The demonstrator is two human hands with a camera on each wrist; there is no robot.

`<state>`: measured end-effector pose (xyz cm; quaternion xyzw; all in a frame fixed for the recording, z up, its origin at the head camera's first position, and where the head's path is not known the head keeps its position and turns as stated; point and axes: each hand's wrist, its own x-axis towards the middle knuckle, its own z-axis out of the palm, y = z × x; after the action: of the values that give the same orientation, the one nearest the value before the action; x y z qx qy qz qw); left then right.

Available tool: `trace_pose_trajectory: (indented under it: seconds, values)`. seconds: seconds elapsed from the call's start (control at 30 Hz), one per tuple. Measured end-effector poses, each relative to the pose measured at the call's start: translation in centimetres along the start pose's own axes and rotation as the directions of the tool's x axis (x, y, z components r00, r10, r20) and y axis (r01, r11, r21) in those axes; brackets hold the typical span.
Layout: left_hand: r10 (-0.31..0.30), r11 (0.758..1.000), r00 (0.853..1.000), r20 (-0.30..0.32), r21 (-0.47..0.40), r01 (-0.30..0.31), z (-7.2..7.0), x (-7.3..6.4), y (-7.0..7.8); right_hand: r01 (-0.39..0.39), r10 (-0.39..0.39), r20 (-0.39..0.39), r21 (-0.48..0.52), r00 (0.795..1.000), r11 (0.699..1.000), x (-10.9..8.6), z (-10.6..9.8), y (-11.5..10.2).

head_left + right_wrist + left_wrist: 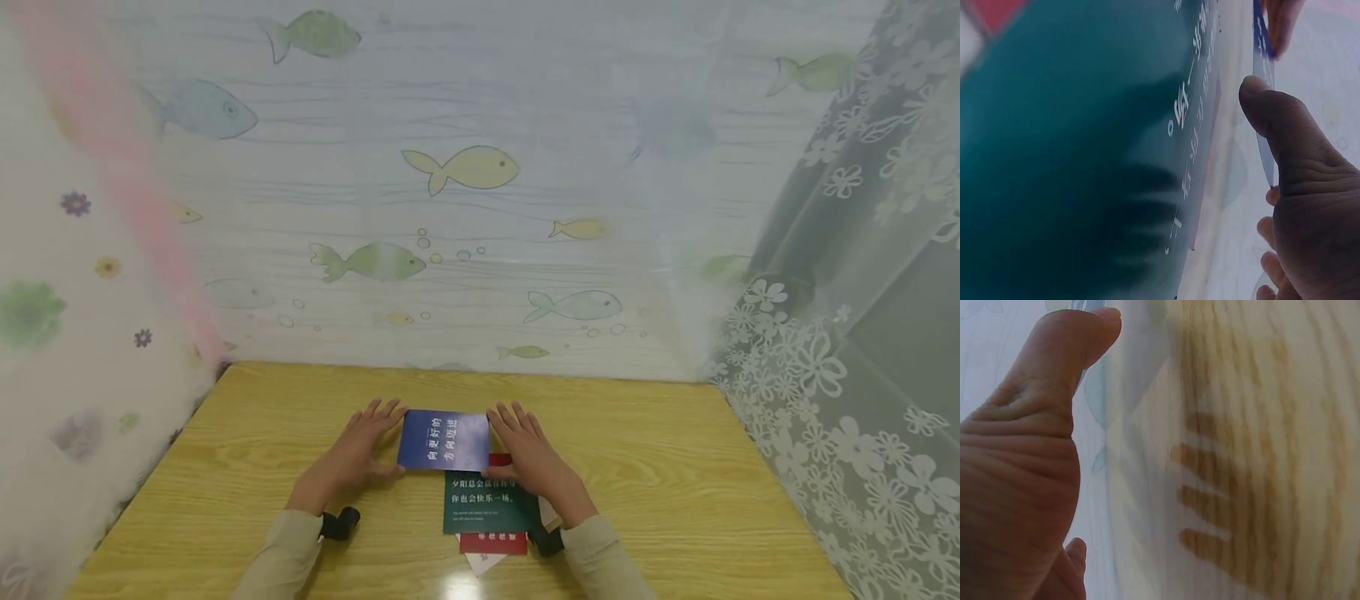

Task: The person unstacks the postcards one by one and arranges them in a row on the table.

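Observation:
A blue postcard (465,437) with white Chinese characters is held above the table between both hands. My left hand (358,450) grips its left edge, fingers at the far corner and thumb at the near one. On the right edge my right hand (534,450) holds it the same way; in the right wrist view its thumb (1257,94) rests on the postcard (1265,137). Below lies a green card (487,508) with white writing, its right side partly hidden by the right hand. A red card (492,543) and a whitish card (483,564) stick out from under it.
The yellow wood-grain table (247,467) ends at a fish-patterned curtain (465,275) behind. White flowered lace (810,417) hangs along the right side, and a flower-dotted white cloth (82,400) along the left. Small black devices (341,523) sit at both wrists.

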<state>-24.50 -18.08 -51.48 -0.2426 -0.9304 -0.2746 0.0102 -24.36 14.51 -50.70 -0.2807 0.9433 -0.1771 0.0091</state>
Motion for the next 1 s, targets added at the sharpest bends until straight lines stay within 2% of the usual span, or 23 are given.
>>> trace_pose_trajectory:
  seconds: [0.2,0.5,0.83,1.0]
  values:
    - [-0.026,1.000,0.999,0.026,-0.010,0.026,-0.2,0.9,-0.8,0.002,-0.002,0.022,-0.002,1.000,1.000,1.4,-0.1,0.6]
    - [-0.013,1.000,0.999,0.034,-0.017,0.013,0.1,3.0,-1.7,-0.013,0.013,0.038,-0.002,0.999,1.000,3.2,-0.2,2.3]
    - [-0.033,0.998,0.998,0.062,-0.046,0.036,0.8,5.0,-2.3,-0.063,0.058,0.074,0.064,0.996,0.996,4.1,-0.7,4.0]
    - [-0.041,0.998,0.997,0.072,-0.044,0.045,0.9,5.7,-2.1,-0.083,0.078,0.092,0.051,0.993,0.995,4.6,-0.6,4.8]
